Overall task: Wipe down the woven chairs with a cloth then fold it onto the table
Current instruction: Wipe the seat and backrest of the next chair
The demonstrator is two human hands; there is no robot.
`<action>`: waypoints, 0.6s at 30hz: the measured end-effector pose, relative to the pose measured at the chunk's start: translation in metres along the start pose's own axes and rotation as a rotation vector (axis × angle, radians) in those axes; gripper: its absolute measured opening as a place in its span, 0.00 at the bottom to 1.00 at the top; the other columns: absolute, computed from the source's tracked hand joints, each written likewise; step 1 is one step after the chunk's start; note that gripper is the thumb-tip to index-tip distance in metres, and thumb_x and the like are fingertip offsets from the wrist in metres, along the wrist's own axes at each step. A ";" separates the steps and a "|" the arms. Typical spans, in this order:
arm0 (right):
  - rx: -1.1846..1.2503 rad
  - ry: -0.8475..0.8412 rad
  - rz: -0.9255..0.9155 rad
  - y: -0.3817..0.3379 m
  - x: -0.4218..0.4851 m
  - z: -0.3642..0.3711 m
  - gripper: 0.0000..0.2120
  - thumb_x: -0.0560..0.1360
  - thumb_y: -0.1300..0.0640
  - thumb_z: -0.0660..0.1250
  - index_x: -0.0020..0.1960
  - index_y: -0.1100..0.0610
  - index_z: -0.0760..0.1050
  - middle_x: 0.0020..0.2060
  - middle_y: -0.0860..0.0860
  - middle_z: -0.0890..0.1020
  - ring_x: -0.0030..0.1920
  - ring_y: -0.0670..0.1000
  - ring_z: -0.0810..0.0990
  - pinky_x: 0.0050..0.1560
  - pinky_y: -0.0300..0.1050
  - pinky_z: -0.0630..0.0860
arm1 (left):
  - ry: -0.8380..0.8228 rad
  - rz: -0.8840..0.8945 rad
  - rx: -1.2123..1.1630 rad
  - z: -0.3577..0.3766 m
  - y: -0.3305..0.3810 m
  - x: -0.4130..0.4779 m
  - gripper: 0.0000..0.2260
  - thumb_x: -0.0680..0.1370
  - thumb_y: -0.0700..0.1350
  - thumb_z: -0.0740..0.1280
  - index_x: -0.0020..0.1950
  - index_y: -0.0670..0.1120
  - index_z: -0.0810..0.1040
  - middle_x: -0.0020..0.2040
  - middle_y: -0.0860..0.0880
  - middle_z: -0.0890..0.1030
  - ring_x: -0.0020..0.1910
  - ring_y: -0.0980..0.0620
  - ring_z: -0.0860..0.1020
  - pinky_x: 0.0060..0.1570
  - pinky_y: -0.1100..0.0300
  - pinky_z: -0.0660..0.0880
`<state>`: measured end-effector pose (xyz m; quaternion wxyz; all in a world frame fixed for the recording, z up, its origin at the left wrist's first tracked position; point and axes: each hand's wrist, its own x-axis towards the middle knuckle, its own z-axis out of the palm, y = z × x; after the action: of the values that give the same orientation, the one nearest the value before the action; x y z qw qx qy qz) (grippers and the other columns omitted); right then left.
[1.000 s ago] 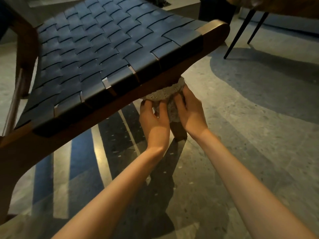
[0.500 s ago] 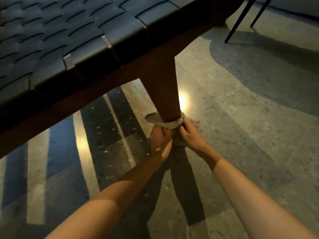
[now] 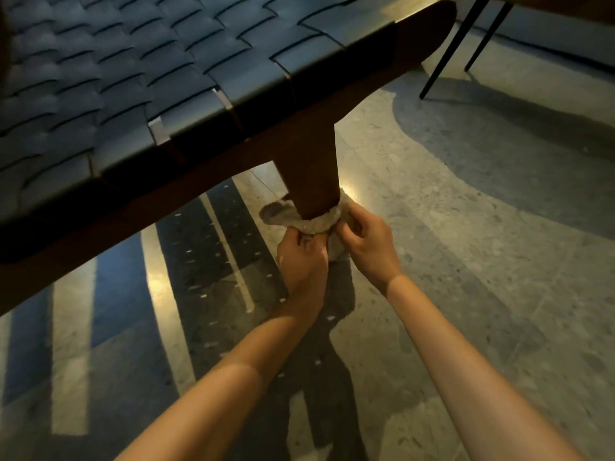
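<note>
We find the cloth (image 3: 319, 222), a pale, nubbly rag, wrapped round the lower end of the front leg (image 3: 309, 174) of the woven chair (image 3: 133, 78), close above the floor (image 3: 482, 261); a loose corner of it lies out to the left of the leg; the left hand (image 3: 301, 257) grips the cloth from below, fingers curled into it; the right hand (image 3: 369, 242) pinches the gathered fabric at the right of the leg, fingers bent round it; the two hands sit just beside each other with the bunched cloth between them; whether the foot of the leg meets the floor we cannot tell, being covered; the seat of dark interlaced straps sits in a brown wooden frame (image 3: 422, 38); the floor is speckled stone, striped dark and pale beneath the chair; two thin black legs (image 3: 447, 51) stand at upper right, well apart.
</note>
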<state>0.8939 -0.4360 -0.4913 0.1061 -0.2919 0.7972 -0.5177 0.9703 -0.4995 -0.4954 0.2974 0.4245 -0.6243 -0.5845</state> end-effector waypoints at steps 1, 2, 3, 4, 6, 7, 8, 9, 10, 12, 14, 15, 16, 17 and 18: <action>0.006 0.049 -0.037 -0.011 0.001 -0.001 0.17 0.78 0.65 0.63 0.65 0.58 0.75 0.42 0.44 0.79 0.38 0.33 0.75 0.40 0.27 0.70 | 0.030 0.057 -0.058 -0.002 0.010 -0.003 0.07 0.79 0.40 0.64 0.55 0.40 0.77 0.44 0.48 0.78 0.45 0.51 0.78 0.44 0.69 0.71; 0.007 0.095 -0.083 -0.024 0.001 -0.002 0.18 0.77 0.65 0.64 0.66 0.58 0.75 0.43 0.43 0.79 0.38 0.31 0.75 0.41 0.26 0.71 | 0.060 0.099 -0.076 -0.004 0.022 -0.007 0.06 0.78 0.41 0.65 0.53 0.41 0.77 0.43 0.50 0.78 0.43 0.56 0.77 0.42 0.72 0.70; 0.017 0.129 -0.127 -0.036 0.001 -0.003 0.18 0.77 0.65 0.64 0.66 0.58 0.75 0.45 0.43 0.81 0.40 0.31 0.76 0.43 0.26 0.72 | 0.085 0.131 -0.120 -0.006 0.029 -0.008 0.04 0.78 0.41 0.66 0.51 0.43 0.78 0.41 0.53 0.78 0.40 0.60 0.76 0.40 0.74 0.70; 0.032 0.153 -0.161 -0.047 0.000 -0.005 0.18 0.77 0.64 0.65 0.67 0.57 0.74 0.48 0.44 0.82 0.43 0.32 0.78 0.47 0.28 0.75 | 0.109 0.148 -0.171 -0.011 0.039 -0.009 0.01 0.77 0.41 0.67 0.48 0.45 0.78 0.38 0.55 0.77 0.38 0.62 0.75 0.39 0.74 0.70; 0.117 0.168 -0.173 -0.068 -0.002 -0.007 0.18 0.77 0.62 0.66 0.66 0.57 0.75 0.54 0.48 0.82 0.54 0.39 0.79 0.57 0.40 0.77 | 0.132 0.163 -0.220 -0.020 0.056 -0.012 0.06 0.77 0.41 0.67 0.41 0.51 0.76 0.37 0.58 0.77 0.38 0.61 0.76 0.41 0.69 0.72; 0.151 0.175 -0.173 -0.078 -0.001 -0.008 0.17 0.77 0.62 0.66 0.66 0.56 0.75 0.55 0.48 0.82 0.57 0.42 0.79 0.59 0.45 0.77 | 0.134 0.174 -0.253 -0.025 0.065 -0.012 0.08 0.77 0.42 0.68 0.40 0.53 0.75 0.38 0.59 0.78 0.40 0.60 0.78 0.44 0.67 0.74; 0.156 0.193 -0.170 -0.086 0.001 -0.009 0.16 0.77 0.60 0.67 0.65 0.56 0.76 0.54 0.48 0.83 0.57 0.44 0.80 0.59 0.46 0.78 | 0.123 0.177 -0.280 -0.029 0.072 -0.013 0.08 0.76 0.42 0.68 0.40 0.54 0.75 0.39 0.59 0.79 0.42 0.60 0.79 0.46 0.66 0.75; 0.146 0.208 -0.162 -0.092 0.003 -0.009 0.15 0.76 0.59 0.68 0.63 0.56 0.77 0.53 0.48 0.83 0.56 0.45 0.80 0.57 0.46 0.78 | 0.122 0.188 -0.298 -0.032 0.077 -0.013 0.06 0.76 0.43 0.68 0.42 0.54 0.76 0.41 0.58 0.80 0.44 0.60 0.80 0.48 0.67 0.76; 0.133 0.224 -0.151 -0.097 0.004 -0.010 0.15 0.76 0.57 0.69 0.62 0.56 0.78 0.53 0.49 0.83 0.54 0.45 0.81 0.56 0.46 0.79 | 0.125 0.183 -0.298 -0.036 0.082 -0.014 0.04 0.76 0.43 0.68 0.44 0.52 0.77 0.43 0.56 0.81 0.46 0.60 0.80 0.49 0.67 0.76; 0.121 0.248 -0.133 -0.101 0.005 -0.010 0.15 0.75 0.55 0.69 0.61 0.56 0.79 0.52 0.49 0.84 0.53 0.46 0.81 0.55 0.46 0.79 | 0.137 0.192 -0.300 -0.039 0.085 -0.012 0.01 0.76 0.43 0.68 0.47 0.47 0.78 0.44 0.53 0.82 0.46 0.59 0.80 0.49 0.68 0.76; 0.147 0.243 -0.132 -0.098 0.004 -0.009 0.14 0.76 0.56 0.68 0.61 0.56 0.79 0.52 0.50 0.84 0.54 0.47 0.81 0.56 0.47 0.79 | 0.147 0.226 -0.271 -0.040 0.085 -0.011 0.01 0.76 0.42 0.68 0.45 0.46 0.78 0.40 0.53 0.80 0.41 0.60 0.79 0.44 0.70 0.76; 0.158 0.241 -0.134 -0.096 0.003 -0.008 0.14 0.77 0.56 0.68 0.61 0.56 0.79 0.52 0.50 0.84 0.54 0.47 0.81 0.57 0.48 0.79 | 0.151 0.246 -0.261 -0.040 0.084 -0.010 0.02 0.76 0.42 0.68 0.44 0.46 0.78 0.39 0.54 0.80 0.39 0.61 0.79 0.42 0.72 0.75; 0.155 0.238 -0.137 -0.094 0.002 -0.006 0.14 0.77 0.56 0.67 0.62 0.56 0.78 0.52 0.50 0.83 0.55 0.47 0.81 0.58 0.48 0.78 | 0.144 0.252 -0.260 -0.039 0.082 -0.010 0.03 0.76 0.42 0.68 0.43 0.47 0.77 0.38 0.55 0.80 0.38 0.63 0.78 0.41 0.73 0.74; 0.152 0.234 -0.145 -0.090 0.002 -0.005 0.14 0.78 0.57 0.66 0.62 0.57 0.78 0.52 0.50 0.83 0.55 0.47 0.80 0.58 0.48 0.78 | 0.138 0.261 -0.264 -0.037 0.079 -0.010 0.03 0.76 0.41 0.68 0.43 0.48 0.77 0.39 0.56 0.80 0.39 0.64 0.79 0.41 0.74 0.74; 0.151 0.232 -0.160 -0.086 0.001 -0.004 0.13 0.78 0.57 0.65 0.62 0.57 0.78 0.52 0.50 0.83 0.55 0.47 0.81 0.57 0.47 0.78 | 0.133 0.263 -0.267 -0.035 0.077 -0.011 0.05 0.76 0.41 0.68 0.43 0.51 0.77 0.40 0.57 0.80 0.40 0.65 0.79 0.42 0.75 0.73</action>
<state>0.9219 -0.4590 -0.4127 -0.0068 -0.2838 0.7371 -0.6133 0.9918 -0.5097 -0.4140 0.4656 0.3338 -0.5704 -0.5886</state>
